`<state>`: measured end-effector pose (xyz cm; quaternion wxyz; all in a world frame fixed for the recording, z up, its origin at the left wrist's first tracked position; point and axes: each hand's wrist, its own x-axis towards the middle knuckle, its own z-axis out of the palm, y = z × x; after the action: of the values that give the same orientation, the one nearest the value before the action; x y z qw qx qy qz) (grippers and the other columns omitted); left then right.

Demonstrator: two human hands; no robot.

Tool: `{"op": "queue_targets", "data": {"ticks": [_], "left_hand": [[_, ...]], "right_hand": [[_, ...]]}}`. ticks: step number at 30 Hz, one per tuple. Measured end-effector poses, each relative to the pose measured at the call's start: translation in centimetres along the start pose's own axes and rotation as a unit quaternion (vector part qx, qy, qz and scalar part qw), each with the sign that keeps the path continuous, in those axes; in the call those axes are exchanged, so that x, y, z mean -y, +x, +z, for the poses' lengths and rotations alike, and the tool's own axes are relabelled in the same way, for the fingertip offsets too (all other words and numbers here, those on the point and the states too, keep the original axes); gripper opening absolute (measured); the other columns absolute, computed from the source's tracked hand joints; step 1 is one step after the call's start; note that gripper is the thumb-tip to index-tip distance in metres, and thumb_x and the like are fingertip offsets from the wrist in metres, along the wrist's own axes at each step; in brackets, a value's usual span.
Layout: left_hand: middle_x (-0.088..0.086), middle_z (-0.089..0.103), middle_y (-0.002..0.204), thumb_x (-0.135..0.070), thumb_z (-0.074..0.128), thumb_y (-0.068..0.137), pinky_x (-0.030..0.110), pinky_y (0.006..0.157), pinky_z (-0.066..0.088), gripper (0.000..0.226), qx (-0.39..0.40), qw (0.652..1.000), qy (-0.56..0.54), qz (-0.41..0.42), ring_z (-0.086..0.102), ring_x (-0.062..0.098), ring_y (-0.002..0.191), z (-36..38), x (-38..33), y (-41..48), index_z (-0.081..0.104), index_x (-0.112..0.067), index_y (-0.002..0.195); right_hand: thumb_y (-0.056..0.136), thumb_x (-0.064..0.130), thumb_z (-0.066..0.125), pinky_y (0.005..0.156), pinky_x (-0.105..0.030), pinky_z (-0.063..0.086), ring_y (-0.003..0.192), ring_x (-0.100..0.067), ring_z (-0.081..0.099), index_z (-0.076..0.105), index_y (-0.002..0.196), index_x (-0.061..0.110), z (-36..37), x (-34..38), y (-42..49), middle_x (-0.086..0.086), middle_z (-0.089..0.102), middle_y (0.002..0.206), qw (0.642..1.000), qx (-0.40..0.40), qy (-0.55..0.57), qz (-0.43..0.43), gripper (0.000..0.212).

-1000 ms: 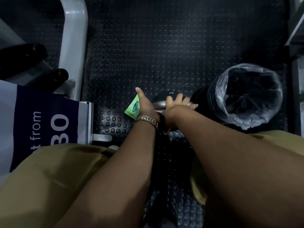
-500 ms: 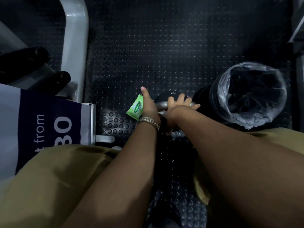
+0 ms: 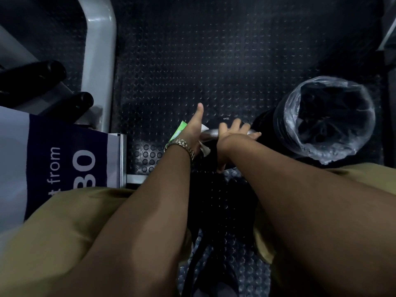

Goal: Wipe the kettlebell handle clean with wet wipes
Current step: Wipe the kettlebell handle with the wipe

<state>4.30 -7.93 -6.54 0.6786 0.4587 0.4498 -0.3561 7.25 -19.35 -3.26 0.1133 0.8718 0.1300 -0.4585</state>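
Black kettlebell (image 3: 227, 121) sits on the floor between the knees, with its grey steel handle (image 3: 211, 132) running left-right under both hands. Left hand (image 3: 192, 131) clamps a white wet wipe (image 3: 205, 149) onto the handle's left end. The wipe pokes out on both sides of the palm, the thumb sticks straight out forward, and the other fingers curl under out of sight. Right hand (image 3: 234, 136) grasps the handle's right part, fingers draped over the top and thumb on the near side. A green wet-wipe pack (image 3: 179, 130) is touching the left hand's outer edge; can't tell if it is held, and its print is unreadable. Gold link bracelet (image 3: 182, 145) on the left wrist. The pale marking on the kettlebell is too small to read. Blue-and-white banner (image 3: 64, 157) at left reads "from" and big digits like "80", partly cut off. Floor is black studded rubber matting (image 3: 214, 61). A black round bin with a clear plastic liner (image 3: 288, 125) stands just right of the kettlebell. Grey metal machine frame (image 3: 99, 61) and black padded rollers (image 3: 34, 76) are far left. Olive trousers (image 3: 64, 221) in the foreground.
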Motion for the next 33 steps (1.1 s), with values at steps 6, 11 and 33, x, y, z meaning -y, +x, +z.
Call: {"op": "queue_targets", "data": {"ticks": [6, 11, 33], "left_hand": [[0.026, 0.073, 0.103, -0.097, 0.034, 0.073, 0.046, 0.101, 0.050, 0.118, 0.003, 0.996, -0.084, 0.001, 0.071, 0.037, 0.101, -0.7, -0.7, 0.2, 0.053, 0.014, 0.107], [0.020, 0.074, 0.106, -0.083, 0.038, 0.089, 0.052, 0.112, 0.045, 0.110, -0.013, 0.999, -0.030, -0.021, 0.065, 0.035, 0.121, 0.2, -2.7, -1.4, 0.041, 0.023, 0.118], [0.020, 0.063, 0.131, -0.103, 0.060, 0.024, 0.067, 0.095, 0.047, 0.152, -0.120, 0.930, -0.348, 0.004, 0.067, 0.045, 0.108, 2.9, 1.7, 1.0, 0.051, -0.008, 0.142]], "right_hand": [[0.052, 0.044, 0.101, 0.115, -0.077, 0.019, 0.148, -0.045, 0.015, 0.016, 0.152, 0.029, 0.2, 0.1, 0.1, -0.016, 0.009, 0.158, 1.000, -0.002, 0.006, 0.002, 0.133], [0.058, 0.046, 0.098, 0.116, -0.076, 0.019, 0.147, -0.045, 0.016, 0.015, 0.154, 0.027, -0.1, 0.1, 0.0, -0.017, 0.012, 0.156, 1.000, -0.003, 0.006, 0.004, 0.128], [0.049, 0.041, 0.103, 0.115, -0.077, 0.017, 0.149, -0.047, 0.011, 0.013, 0.153, 0.027, 0.4, 0.2, 0.7, -0.019, 0.005, 0.159, 1.000, -0.002, 0.004, 0.005, 0.139]]}}
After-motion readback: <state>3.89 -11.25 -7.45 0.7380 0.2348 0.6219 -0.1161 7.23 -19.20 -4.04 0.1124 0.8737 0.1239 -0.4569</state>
